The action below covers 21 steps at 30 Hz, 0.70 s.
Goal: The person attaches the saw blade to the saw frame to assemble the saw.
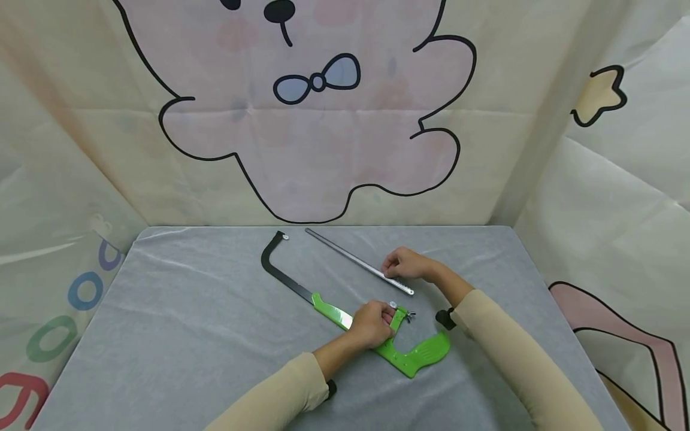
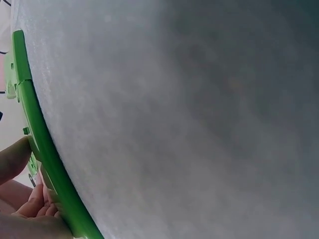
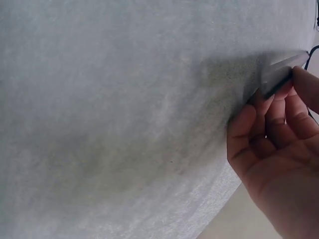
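Note:
A green and black hacksaw frame [image 1: 331,312] lies diagonally on the table, its green handle [image 1: 431,351] toward the lower right. My left hand [image 1: 369,325] grips the green part of the frame beside the post with a wing nut [image 1: 411,315]. In the left wrist view, fingers and thumb hold the green frame [image 2: 45,144] at the left edge. A thin silver saw blade [image 1: 345,252] lies apart, beyond the frame. Near its right end, my right hand [image 1: 406,263] pinches it between thumb and fingers; the right wrist view shows the pinched blade [image 3: 279,77].
Grey cloth covers the table [image 1: 178,317]. A cartoon-printed curtain [image 1: 377,143] stands behind it, with more printed sheets at the left and right sides. The frame's black arm [image 1: 268,254] reaches toward the far edge.

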Tool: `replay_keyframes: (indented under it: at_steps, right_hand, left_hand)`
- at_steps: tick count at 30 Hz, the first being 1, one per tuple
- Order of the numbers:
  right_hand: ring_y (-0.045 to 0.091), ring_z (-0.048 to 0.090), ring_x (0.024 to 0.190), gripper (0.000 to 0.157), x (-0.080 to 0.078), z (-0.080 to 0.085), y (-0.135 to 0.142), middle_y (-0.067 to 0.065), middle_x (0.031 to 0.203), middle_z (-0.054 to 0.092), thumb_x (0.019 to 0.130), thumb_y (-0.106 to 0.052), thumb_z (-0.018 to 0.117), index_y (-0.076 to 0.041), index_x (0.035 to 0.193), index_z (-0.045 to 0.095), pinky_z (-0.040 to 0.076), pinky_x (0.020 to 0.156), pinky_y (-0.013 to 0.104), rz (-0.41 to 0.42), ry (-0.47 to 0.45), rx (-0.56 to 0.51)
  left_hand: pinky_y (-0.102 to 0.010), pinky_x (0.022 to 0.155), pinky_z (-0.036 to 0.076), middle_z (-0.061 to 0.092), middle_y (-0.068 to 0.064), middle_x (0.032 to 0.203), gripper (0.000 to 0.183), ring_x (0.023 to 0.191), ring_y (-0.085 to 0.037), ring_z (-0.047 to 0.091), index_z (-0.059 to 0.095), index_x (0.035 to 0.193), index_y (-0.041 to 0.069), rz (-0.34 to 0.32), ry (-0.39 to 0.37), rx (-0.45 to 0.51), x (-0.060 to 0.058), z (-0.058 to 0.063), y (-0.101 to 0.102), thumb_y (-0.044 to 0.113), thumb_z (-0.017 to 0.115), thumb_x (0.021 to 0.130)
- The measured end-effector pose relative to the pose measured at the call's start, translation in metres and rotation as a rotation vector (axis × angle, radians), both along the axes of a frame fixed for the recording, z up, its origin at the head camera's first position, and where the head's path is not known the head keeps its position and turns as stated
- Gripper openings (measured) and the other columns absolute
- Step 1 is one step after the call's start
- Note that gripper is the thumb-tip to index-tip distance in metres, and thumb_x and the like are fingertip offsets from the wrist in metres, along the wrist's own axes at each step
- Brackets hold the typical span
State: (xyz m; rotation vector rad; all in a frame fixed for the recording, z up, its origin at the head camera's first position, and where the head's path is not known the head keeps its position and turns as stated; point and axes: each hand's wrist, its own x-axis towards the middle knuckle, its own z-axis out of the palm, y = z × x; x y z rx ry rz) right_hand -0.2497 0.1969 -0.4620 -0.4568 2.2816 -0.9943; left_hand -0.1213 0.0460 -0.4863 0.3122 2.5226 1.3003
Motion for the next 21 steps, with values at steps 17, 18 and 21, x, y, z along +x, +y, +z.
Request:
replay_keyframes:
  at_steps: [17, 18, 21]
  right_hand:
    - [0.012, 0.048, 0.064, 0.013, 0.004, 0.007, -0.007, 0.001, 0.073, 0.057, 0.087, -0.008, 0.058, 0.001, 0.092, 0.066, 0.040, 0.057, 0.024, 0.068, -0.091, -0.058]
    - [0.012, 0.048, 0.064, 0.013, 0.004, 0.007, -0.008, 0.001, 0.073, 0.057, 0.088, -0.008, 0.058, 0.000, 0.092, 0.066, 0.040, 0.058, 0.024, 0.069, -0.089, -0.060]
    - [0.011, 0.048, 0.065, 0.013, 0.005, 0.007, -0.012, 0.000, 0.075, 0.058, 0.088, -0.009, 0.057, -0.001, 0.093, 0.066, 0.041, 0.059, 0.024, 0.065, -0.088, -0.057]
  left_hand:
    - [-0.020, 0.056, 0.039, 0.058, 0.001, 0.069, 0.025, 0.060, -0.004, 0.047, 0.065, 0.084, 0.006, 0.030, -0.023, 0.025, 0.001, -0.002, 0.002, -0.004, 0.072, 0.062]
    - [-0.020, 0.056, 0.039, 0.058, 0.002, 0.069, 0.025, 0.060, -0.004, 0.047, 0.065, 0.084, 0.006, 0.031, -0.023, 0.025, 0.001, -0.002, 0.003, -0.004, 0.072, 0.062]
    - [-0.020, 0.056, 0.039, 0.058, 0.002, 0.068, 0.025, 0.060, -0.004, 0.047, 0.065, 0.083, 0.006, 0.033, -0.019, 0.023, 0.001, -0.002, 0.002, -0.004, 0.072, 0.062]
